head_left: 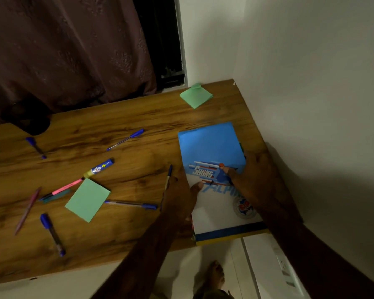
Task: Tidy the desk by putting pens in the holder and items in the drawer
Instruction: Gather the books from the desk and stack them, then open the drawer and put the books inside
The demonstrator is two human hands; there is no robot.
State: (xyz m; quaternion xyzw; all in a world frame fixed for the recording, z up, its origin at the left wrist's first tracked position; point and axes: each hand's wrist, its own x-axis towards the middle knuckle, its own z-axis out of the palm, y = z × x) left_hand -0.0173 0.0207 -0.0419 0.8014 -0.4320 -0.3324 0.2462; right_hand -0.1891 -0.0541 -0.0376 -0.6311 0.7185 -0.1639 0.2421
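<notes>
While pens lie scattered over the left and middle of the wooden desk [138, 117], both hands are at the blue-and-white notebook [212, 145], which lies on the desk's right end beside the wall [311, 100]. The left hand [181, 199] grasps the notebook's left edge with its thumb laid on the cover. The right hand [255, 178] grasps the right edge, its thumb also on the cover; the fingers underneath are hidden. The notebook's near end sticks out past the desk's near edge. A dark-blue pen [168, 176] lies just left of the left hand, partly hidden by it. A long blue pen [131, 204] lies farther left, one end at a green sticky pad [88, 200]. A blue-and-yellow marker [98, 168] and a pink pen [67, 186] lie just beyond that pad, a far blue pen [125, 139] sits toward the curtain [63, 50], and a near blue pen [52, 234] lies close to the near edge. A second green pad [195, 96] rests at the far right corner.
</notes>
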